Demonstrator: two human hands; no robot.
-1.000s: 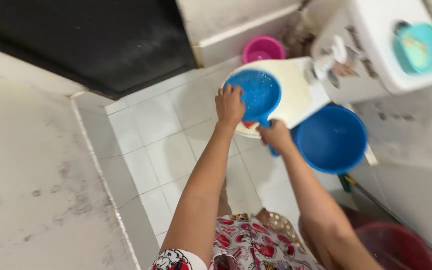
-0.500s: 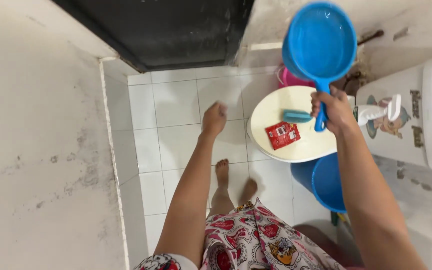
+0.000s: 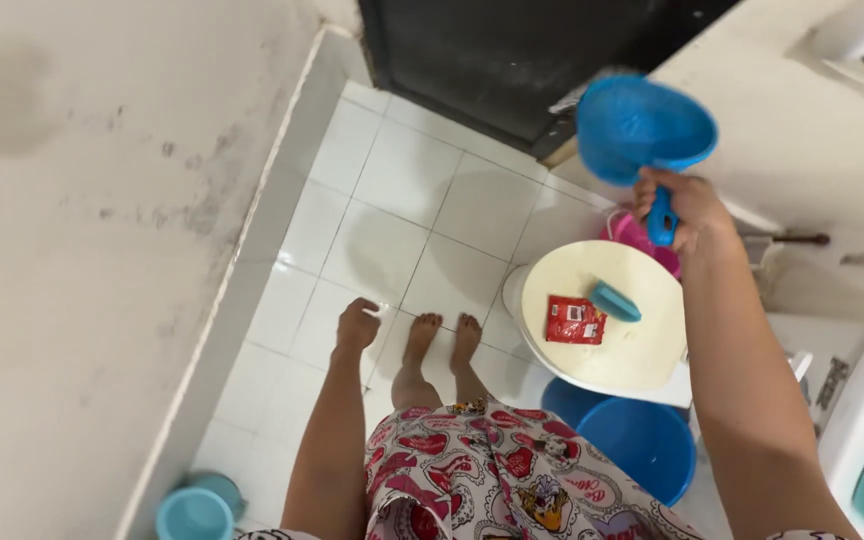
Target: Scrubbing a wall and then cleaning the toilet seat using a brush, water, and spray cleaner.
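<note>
Blue plastic dipper [image 3: 642, 125] is held by its handle in right hand [image 3: 680, 212]; fingers wrapped tight round the handle, bowl raised above and beyond the closed toilet lid [image 3: 642, 345]. Vs. 1 s ago: dipper was down on the lid w/ both hands at it; half a sec ago it had been lifted by the right hand alone; now it is carried further up, bowl tilted toward the dark doorway [image 3: 512, 50] side. Judged: rinse/scrub over the lid appears finished for the moment, dipper being moved away or readied for a pour – which of the two cannot be told.

Left hand [image 3: 357, 327] has been dropped to the person's side, hanging over the white tiled floor [image 3: 402, 200]; fingers loosely curled, nothing held.

Left uncovered on the lid: red sachet [image 3: 574, 320] lying flat, teal scrub brush [image 3: 614, 300] just beside it, apart from the hand. Pink bucket [image 3: 634, 236] partly seen behind the lid, under the right hand. Blue bucket [image 3: 637, 445] on floor below lid edge. Small light-blue tub [image 3: 195, 512] at lower left by the wall. Bare feet [image 3: 442, 330] planted on tiles near the lid
</note>
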